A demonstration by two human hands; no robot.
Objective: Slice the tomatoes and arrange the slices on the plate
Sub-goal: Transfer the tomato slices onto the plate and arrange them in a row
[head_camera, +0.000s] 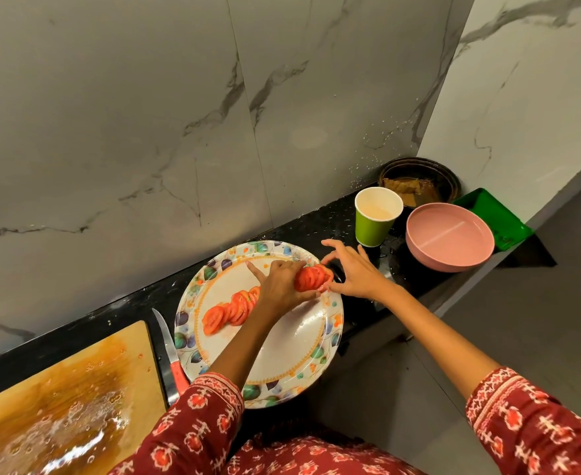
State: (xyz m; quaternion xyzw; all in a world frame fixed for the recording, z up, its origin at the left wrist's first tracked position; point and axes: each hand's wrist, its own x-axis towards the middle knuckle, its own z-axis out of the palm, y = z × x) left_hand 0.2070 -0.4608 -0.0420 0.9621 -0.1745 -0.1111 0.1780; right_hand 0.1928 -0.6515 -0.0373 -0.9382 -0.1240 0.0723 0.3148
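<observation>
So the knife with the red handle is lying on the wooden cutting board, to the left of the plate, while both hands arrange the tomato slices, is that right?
Not quite: the head view shows the knife lying on the black counter, between the cutting board and the plate, not on the board. It is left of the plate, and both the left hand and right hand handle the tomato slices.

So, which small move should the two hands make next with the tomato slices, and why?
Probably lay the stack of red tomato slices, held between the left hand and right hand, down along the round floral paper plate, extending the fanned row of slices already lying there.
</observation>
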